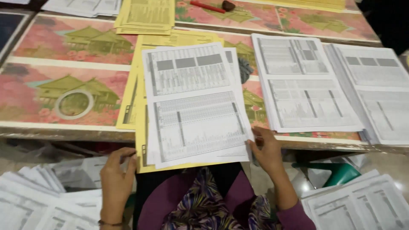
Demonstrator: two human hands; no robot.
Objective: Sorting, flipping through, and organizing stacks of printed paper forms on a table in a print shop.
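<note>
Two bare hands frame a stack of white printed sheets (pixel 194 106) that lies on top of yellow sheets (pixel 140 127), the whole pile overhanging the near edge of the table (pixel 64 132); the left hand (pixel 116 179) is curled at the lower left corner of the yellow paper, fingers bent round the edge as if pinching it, though how firmly it grips I cannot tell; the right hand (pixel 267 151) is half open, its fingertips pressed against the right edge of the white sheets, thumb tucked near the corner. Held from both sides like this, the pile seems to be squared up so the edges align, and the overhang probably makes the corners easier to reach.

Further right lie two more white stacks (pixel 311 85), side by side and slightly overlapping; another yellow pile (pixel 145 17) sits at the far edge, well apart from the hands; a flat ring (pixel 73 104) rests on the patterned cloth to the left; a red pen (pixel 207 7) lies far off. Loose white sheets (pixel 38 196) fan out below the table on both sides of the person's lap.
</note>
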